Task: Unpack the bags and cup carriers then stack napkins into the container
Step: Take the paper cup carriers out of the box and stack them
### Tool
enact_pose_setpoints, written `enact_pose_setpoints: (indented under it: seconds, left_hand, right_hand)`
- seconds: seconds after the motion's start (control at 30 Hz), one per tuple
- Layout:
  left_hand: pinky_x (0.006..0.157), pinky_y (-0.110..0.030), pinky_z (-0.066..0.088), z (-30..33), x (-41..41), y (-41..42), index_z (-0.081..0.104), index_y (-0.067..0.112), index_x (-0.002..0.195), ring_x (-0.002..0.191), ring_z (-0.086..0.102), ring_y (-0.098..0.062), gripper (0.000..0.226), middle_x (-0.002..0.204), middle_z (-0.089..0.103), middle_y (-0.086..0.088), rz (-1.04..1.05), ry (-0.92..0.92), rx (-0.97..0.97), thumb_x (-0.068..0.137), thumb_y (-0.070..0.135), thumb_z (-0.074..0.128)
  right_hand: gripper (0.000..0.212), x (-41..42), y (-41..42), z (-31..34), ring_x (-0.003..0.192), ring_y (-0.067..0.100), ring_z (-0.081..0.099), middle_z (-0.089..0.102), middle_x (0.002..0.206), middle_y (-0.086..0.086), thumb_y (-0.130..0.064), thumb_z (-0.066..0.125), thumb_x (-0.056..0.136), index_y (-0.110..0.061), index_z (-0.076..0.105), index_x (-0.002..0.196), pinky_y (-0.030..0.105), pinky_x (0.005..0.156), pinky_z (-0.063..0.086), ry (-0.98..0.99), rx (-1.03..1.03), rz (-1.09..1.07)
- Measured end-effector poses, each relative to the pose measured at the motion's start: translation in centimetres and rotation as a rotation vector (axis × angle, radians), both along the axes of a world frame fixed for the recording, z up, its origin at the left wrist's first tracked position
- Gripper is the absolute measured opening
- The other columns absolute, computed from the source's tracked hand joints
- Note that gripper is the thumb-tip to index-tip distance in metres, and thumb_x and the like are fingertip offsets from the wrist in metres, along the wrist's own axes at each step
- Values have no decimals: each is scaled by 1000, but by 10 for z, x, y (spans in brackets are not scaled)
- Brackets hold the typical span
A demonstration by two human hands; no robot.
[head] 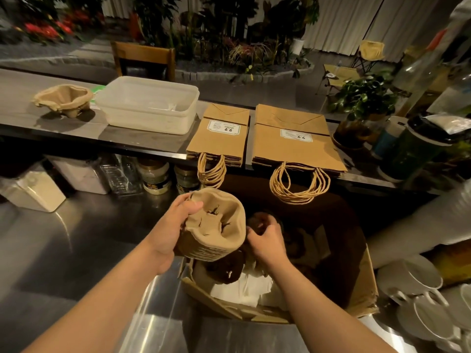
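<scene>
Cardboard box point(367, 284) stands open on the steel worktop point(63, 250), and I take it as the landmark. Inside it lie white napkins point(244, 289) at the bottom, and some dark rounded things above them that are too much in shadow to name.

The left hand point(173, 230) holds a stack of pulp cup carriers point(216, 225) over the left edge of the box; the thumb lies on the upper rim and the fingers are curled round the side of the stack. The right hand point(267, 243) reaches down into the box, its fingers bent around something dark there, but whether they really grasp it I cannot tell.

Behind the box, on the raised counter point(30, 115), two piles of flat brown paper bags point(219, 138) lie side by side, the right pile point(295, 146) wider, and their twisted handles hang over the counter edge toward the box. To the left of the bags on the same counter stands a translucent plastic container point(147, 103); something pale lies in it, but what it is cannot be made out. Further left of it sits a second stack of cup carriers point(63, 98).

Right of the box stand white mugs point(418, 289). Under the counter, left of the box, are jars point(155, 177).
</scene>
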State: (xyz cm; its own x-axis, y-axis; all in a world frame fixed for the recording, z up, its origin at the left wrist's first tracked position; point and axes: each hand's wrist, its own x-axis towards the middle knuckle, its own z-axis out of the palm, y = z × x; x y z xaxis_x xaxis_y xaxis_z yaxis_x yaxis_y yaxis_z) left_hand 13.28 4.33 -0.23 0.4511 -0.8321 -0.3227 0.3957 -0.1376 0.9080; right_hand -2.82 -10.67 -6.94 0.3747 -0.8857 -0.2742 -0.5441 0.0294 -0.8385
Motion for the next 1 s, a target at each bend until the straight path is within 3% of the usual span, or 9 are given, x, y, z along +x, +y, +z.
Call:
enact_pose_setpoints:
  seconds: [0.1, 0.2, 0.27, 0.37, 0.47, 0.63, 0.77, 0.87, 1.0]
  left_hand:
    - [102, -61, 51, -1, 6, 6, 59, 26, 134, 114, 68, -37, 62, 125, 71, -13, 29, 21, -21, 78, 51, 60]
    - [100, -63, 51, -1, 11, 12, 59, 25, 135, 115, 68, -39, 59, 126, 71, -15, 69, 65, -54, 82, 48, 58]
    - [92, -57, 56, -1, 13, 16, 64, 26, 131, 111, 70, -38, 49, 125, 71, -16, 83, 75, -76, 87, 46, 57]
    - [79, -48, 62, -1, 17, 22, 76, 25, 116, 103, 73, -35, 40, 122, 72, -20, 84, 131, -99, 92, 44, 51]
    - [82, -50, 60, -3, 22, 27, 73, 22, 123, 105, 72, -37, 48, 126, 69, -23, 105, 142, -83, 89, 49, 52]
    - [82, -49, 58, -4, 24, 30, 74, 22, 121, 104, 72, -37, 49, 125, 70, -23, 111, 163, -65, 86, 50, 54]
    - [85, -48, 56, -1, 23, 30, 83, 25, 101, 95, 74, -34, 44, 114, 74, -20, 124, 184, -59, 87, 45, 46]
    - [85, -49, 56, 0, 23, 30, 82, 26, 103, 97, 74, -35, 44, 115, 74, -19, 127, 183, -62, 88, 45, 45]
    - [88, -52, 56, -1, 24, 32, 79, 26, 111, 104, 72, -37, 43, 122, 72, -20, 114, 172, -83, 86, 50, 54]
  right_hand:
    - [92, 16, 1, 0, 148, 27, 28, 23, 160, 4, -29, 81, 85, -31, 23, 157, 40, 118, 32, 119, -46, 180]
    - [110, 33, -1, 0, 155, 31, 4, -7, 169, 1, -13, 73, 88, -41, -5, 160, 49, 123, 17, 370, -45, 351]
    - [117, 43, -4, -3, 155, 37, 2, -18, 168, 4, -7, 70, 89, -47, -18, 156, 58, 122, 13, 572, -102, 469]
    - [120, 50, -9, -11, 152, 42, 16, -30, 165, 6, -15, 70, 91, -54, -29, 149, 63, 120, 20, 756, -242, 595]
    - [106, 52, -15, -23, 149, 43, 27, -17, 169, 6, -25, 66, 96, -52, -19, 153, 64, 118, 24, 801, -318, 618]
    - [88, 51, -15, -38, 154, 42, 14, -21, 166, 10, -38, 53, 103, -34, -12, 160, 61, 121, 16, 859, -520, 640]
    - [95, 60, -9, -45, 143, 38, 41, -23, 166, 14, -46, 52, 101, -40, -27, 154, 55, 114, 35, 794, -552, 658]
    - [107, 69, -10, -49, 125, 35, 59, -11, 169, 15, -40, 54, 100, -49, -46, 137, 49, 93, 53, 724, -557, 642]
    - [113, 73, -13, -46, 128, 39, 55, 12, 167, 16, -41, 67, 93, -56, -32, 143, 52, 92, 54, 729, -510, 658]
